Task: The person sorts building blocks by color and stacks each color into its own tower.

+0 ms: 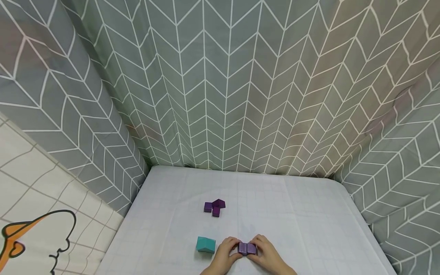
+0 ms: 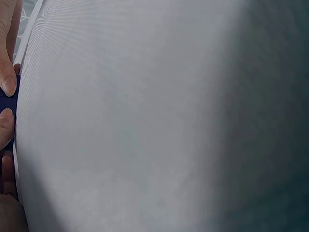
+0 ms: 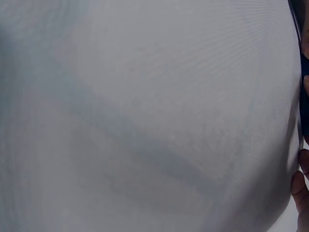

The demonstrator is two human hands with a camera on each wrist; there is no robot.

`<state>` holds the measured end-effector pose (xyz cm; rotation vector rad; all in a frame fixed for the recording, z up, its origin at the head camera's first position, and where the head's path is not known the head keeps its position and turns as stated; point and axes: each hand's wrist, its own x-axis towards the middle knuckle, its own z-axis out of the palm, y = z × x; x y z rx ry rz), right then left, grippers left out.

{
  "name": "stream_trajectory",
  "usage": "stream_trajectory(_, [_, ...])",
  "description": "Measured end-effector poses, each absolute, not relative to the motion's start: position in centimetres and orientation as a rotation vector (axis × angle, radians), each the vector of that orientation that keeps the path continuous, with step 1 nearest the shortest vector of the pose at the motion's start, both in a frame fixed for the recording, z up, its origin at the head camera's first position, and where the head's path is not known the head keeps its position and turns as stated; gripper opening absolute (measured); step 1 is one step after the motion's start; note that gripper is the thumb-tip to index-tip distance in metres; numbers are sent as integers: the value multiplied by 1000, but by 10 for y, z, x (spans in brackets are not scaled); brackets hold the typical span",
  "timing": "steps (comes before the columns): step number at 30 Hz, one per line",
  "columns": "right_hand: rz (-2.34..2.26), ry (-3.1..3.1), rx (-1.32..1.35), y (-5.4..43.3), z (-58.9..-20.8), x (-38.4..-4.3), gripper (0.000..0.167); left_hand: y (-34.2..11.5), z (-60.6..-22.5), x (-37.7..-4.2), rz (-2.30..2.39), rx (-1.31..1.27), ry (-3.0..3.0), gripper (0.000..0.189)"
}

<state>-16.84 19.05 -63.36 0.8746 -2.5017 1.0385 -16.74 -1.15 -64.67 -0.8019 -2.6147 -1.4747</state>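
Near the table's front edge, my left hand (image 1: 225,255) pinches a purple block (image 1: 242,249) from its left side with fingers and thumb. Against it stands a second purple block (image 1: 252,249), gripped from the right by my right hand (image 1: 267,255). The two blocks sit side by side, with a thin line between them. Both wrist views catch only fingertips and a dark slice of the purple blocks at the frame edge. To the left of my left hand is a teal block (image 1: 206,244) with a ridged, roof-like top.
Farther back on the white-covered table (image 1: 275,206) lies a small purple group: a cube (image 1: 207,207), another cube (image 1: 215,212) and an angular block (image 1: 219,203), close together. Grey patterned curtains (image 1: 223,95) enclose the back and sides.
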Motion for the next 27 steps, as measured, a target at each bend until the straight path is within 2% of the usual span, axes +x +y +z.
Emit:
stream_trajectory(17, [1068, -2563, 892, 192, -631, -170, 31, -11, -645, -167, -1445, -798, -2601, 29])
stream_trajectory(27, [1066, -2554, 964, 205, -612, -172, 47, -12, -645, -166, -1402, -788, -2622, 30])
